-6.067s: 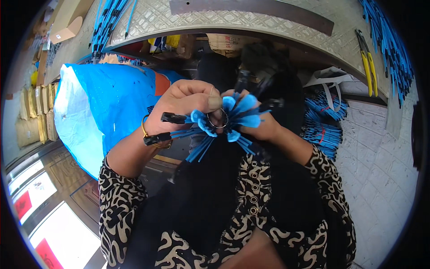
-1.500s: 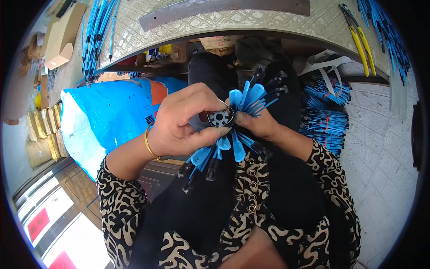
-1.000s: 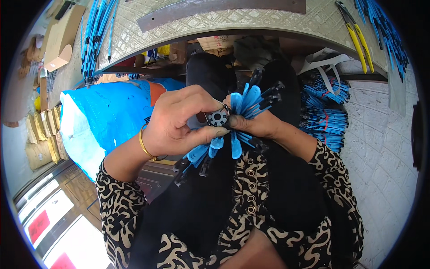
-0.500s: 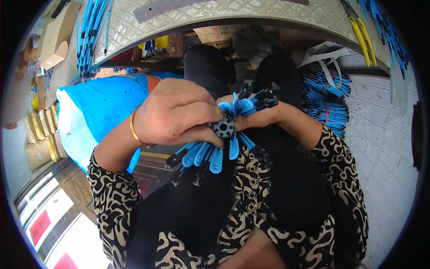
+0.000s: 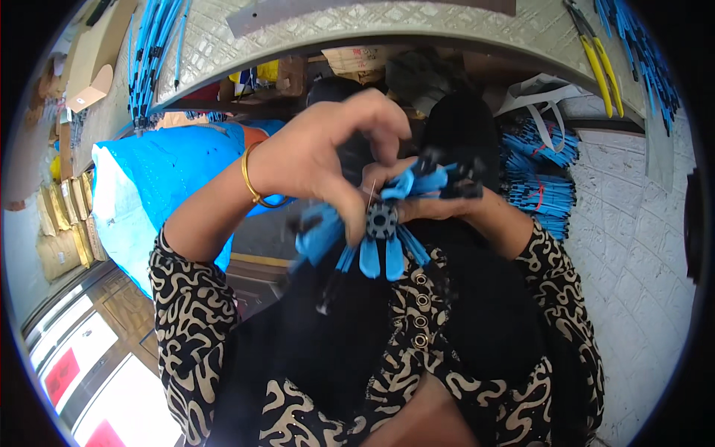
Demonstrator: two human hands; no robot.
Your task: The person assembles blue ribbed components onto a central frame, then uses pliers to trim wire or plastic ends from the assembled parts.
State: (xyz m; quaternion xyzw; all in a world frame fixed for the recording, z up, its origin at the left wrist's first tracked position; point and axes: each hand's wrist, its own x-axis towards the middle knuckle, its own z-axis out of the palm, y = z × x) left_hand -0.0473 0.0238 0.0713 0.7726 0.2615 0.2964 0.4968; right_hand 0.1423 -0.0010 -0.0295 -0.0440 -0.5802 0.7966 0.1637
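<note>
Above my lap is an umbrella-rib assembly: a round black notched hub [image 5: 382, 220] with blue ribs [image 5: 381, 257] fanning out, their ends black. My right hand [image 5: 428, 207] grips it from the right side, partly hidden behind the ribs and hub. My left hand [image 5: 328, 153], with a gold bangle on its wrist, arches over it, fingers curled but well apart from the thumb. The thumb points down beside the hub, against or very near the ribs at its left. A thin wire [image 5: 372, 192] stands up from the hub's top edge. Several ribs are blurred by motion.
A patterned worktable [image 5: 417, 18] curves across the top. Yellow-handled pliers [image 5: 605, 74] lie at its right, with blue rib bundles at both ends. A blue bag [image 5: 167, 179] stands at my left. Tied rib bundles [image 5: 547, 190] and a white bag [image 5: 540, 97] are at the right.
My left hand has let go of its pinch at the hub; its fingers have lifted up and away from the thumb. The hub has shifted slightly right, and the ribs have turned.
</note>
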